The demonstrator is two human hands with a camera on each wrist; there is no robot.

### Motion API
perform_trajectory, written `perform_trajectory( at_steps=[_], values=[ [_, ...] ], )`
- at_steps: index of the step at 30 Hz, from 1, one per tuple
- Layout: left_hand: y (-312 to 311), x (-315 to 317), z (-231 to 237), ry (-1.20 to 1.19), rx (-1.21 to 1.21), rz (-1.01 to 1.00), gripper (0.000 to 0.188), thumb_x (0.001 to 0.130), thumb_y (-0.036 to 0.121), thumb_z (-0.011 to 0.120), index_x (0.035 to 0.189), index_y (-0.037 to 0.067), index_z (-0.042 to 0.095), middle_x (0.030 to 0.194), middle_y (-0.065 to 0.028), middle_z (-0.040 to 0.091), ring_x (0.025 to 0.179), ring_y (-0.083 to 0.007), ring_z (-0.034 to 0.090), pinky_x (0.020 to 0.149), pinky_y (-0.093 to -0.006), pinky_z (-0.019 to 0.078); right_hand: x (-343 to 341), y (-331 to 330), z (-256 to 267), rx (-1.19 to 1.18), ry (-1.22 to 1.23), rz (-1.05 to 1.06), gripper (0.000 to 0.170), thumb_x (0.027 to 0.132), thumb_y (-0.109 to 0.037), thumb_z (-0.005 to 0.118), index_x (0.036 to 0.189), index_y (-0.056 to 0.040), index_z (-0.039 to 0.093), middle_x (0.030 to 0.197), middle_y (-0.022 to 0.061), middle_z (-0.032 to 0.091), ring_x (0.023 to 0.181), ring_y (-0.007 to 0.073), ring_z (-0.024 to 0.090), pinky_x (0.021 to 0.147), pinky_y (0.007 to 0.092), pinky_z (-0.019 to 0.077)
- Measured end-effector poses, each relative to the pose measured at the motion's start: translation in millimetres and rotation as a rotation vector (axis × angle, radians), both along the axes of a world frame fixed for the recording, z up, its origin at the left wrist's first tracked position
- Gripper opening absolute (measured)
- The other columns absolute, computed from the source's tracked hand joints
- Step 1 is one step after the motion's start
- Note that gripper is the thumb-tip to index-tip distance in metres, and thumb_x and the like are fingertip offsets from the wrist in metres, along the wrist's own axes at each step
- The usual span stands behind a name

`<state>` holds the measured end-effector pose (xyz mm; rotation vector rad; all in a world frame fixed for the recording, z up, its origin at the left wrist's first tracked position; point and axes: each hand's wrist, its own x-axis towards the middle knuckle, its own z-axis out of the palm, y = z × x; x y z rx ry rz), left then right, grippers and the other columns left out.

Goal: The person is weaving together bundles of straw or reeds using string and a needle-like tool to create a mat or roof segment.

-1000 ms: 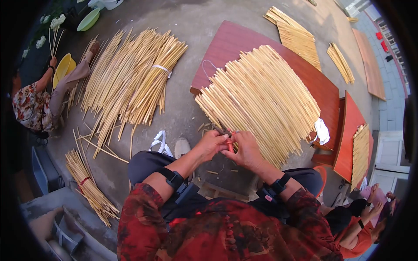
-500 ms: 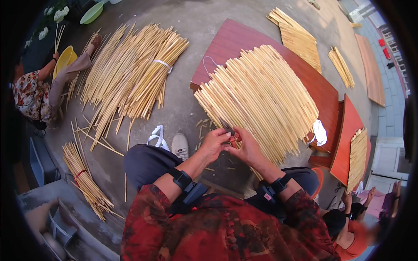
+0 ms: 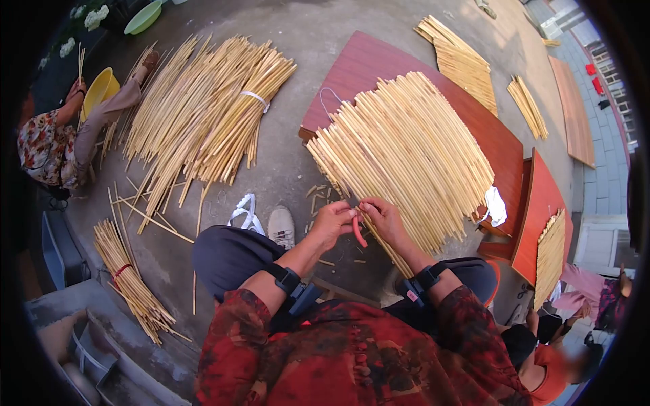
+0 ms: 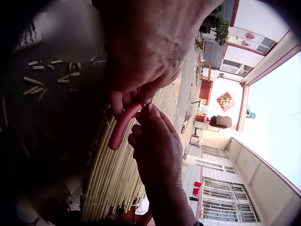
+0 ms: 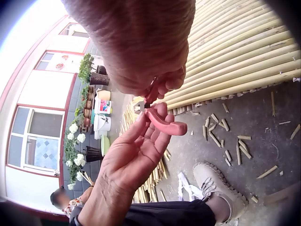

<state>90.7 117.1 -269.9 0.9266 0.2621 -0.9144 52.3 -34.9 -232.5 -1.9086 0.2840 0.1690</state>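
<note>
1 yellow basin [image 3: 101, 86], 1 green basin [image 3: 143, 19]; white flowers [image 3: 96, 18], seemingly potted.

Gap above floor [image 3: 294, 169] left, stick mat [image 3: 413, 155] ahead

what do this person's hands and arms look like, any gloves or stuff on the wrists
The left hand and right hand wear no gloves. The sleeves are red with dark blotches and end well short of the wrists. Each wrist has a black strap and a dark boxy unit; the right one has a small pinkish label.
</note>
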Motion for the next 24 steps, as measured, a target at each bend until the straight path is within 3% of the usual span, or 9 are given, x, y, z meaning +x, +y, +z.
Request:
perform_trajectory(
  at_steps=[2,4,7,20,22,24],
  values=[
    [-2,5,-3,0.007,-0.003,0.013,0.019,0.089,0.007,0.054,0.106,-0.001,0.056,0.098,-0.0087,0.062,0.089,-0.0185,0.062,0.074,-0.0332,0.0546,2,4,-5,0.024,0.001,-0.022,0.022,0.088,-0.010,0.057,0.105,0.0034,0.056,0.090,0.0118,0.062,0.082,0.0201,0.061,0.073,0.0297,0.0484],
    [-3,8,-5,0.015,-0.005,0.025,0.020,0.089,0.006,0.054,0.107,-0.002,0.056,0.099,-0.0091,0.062,0.089,-0.0186,0.062,0.073,-0.0328,0.0547,0,6,-10,-0.250,-0.086,0.047,0.024,0.090,-0.012,0.056,0.109,0.0026,0.055,0.094,0.0113,0.059,0.084,0.0177,0.059,0.075,0.0280,0.0473],
    [-4,11,-8,0.041,0.002,0.011,0.022,0.089,0.006,0.054,0.109,-0.002,0.057,0.099,-0.0094,0.062,0.088,-0.0188,0.062,0.074,-0.0332,0.0545,2,6,-12,-0.338,-0.084,0.056,0.023,0.089,-0.010,0.056,0.109,0.0020,0.055,0.092,0.0119,0.058,0.083,0.0191,0.059,0.075,0.0286,0.0474],
    [-5,16,2,0.075,0.076,0.061,0.023,0.089,0.007,0.055,0.111,-0.001,0.055,0.100,-0.0105,0.061,0.090,-0.0198,0.062,0.074,-0.0362,0.0554,16,8,-25,-0.215,0.017,-0.018,0.021,0.090,-0.011,0.055,0.105,0.0044,0.056,0.090,0.0107,0.060,0.079,0.0162,0.060,0.070,0.0266,0.0488],
    [-5,17,3,0.078,0.110,0.059,0.022,0.089,0.008,0.054,0.110,0.000,0.057,0.100,-0.0093,0.062,0.089,-0.0191,0.063,0.074,-0.0354,0.0548,18,7,-29,-0.170,0.022,-0.022,0.019,0.087,-0.012,0.056,0.100,0.0026,0.059,0.090,0.0179,0.059,0.079,0.0271,0.062,0.071,0.0344,0.0492],
    [-4,18,2,0.093,0.104,0.058,0.023,0.089,0.007,0.056,0.110,-0.002,0.055,0.100,-0.0106,0.061,0.089,-0.0197,0.062,0.074,-0.0369,0.0563,17,7,-33,-0.174,0.020,-0.026,0.019,0.087,-0.012,0.056,0.100,0.0027,0.059,0.089,0.0181,0.059,0.080,0.0272,0.062,0.071,0.0344,0.0491]
  ],
)
